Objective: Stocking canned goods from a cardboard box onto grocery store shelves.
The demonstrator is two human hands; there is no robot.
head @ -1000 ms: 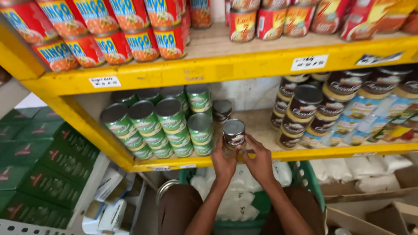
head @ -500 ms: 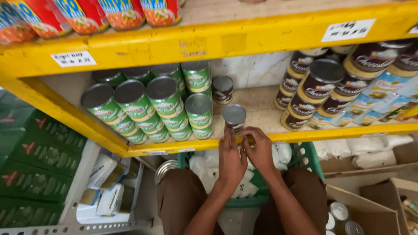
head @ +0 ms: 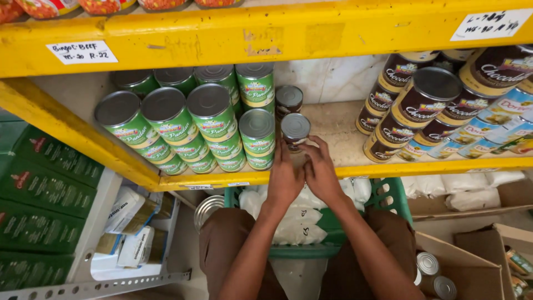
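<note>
While both hands meet at shelf front, small brown-labelled can (head: 295, 132) gripped upright between them, standing on yellow shelf (head: 355, 169) just behind its front lip. Left hand (head: 284, 176) on can's left side, fingers (head: 284, 151) held together and laid up against the wall of the can. Right hand (head: 321, 172) on the right side, fingers (head: 315, 145) curled round the lower part, pinching can against the left. Second brown can (head: 289, 100) of same kind directly behind, near the back wall. Stack of green-labelled cans (head: 214, 119) just beside on the left, nearest one (head: 257, 136) almost touching left hand. Dark chocolate-coloured cans (head: 425, 103) well apart on the right, bare shelf board between. Green plastic crate (head: 388, 200) below shelf holding white bags (head: 297, 219). Cardboard box (head: 472, 255) lower right with more tins (head: 428, 264). Green cartons (head: 39, 200) stacked far left.
</note>
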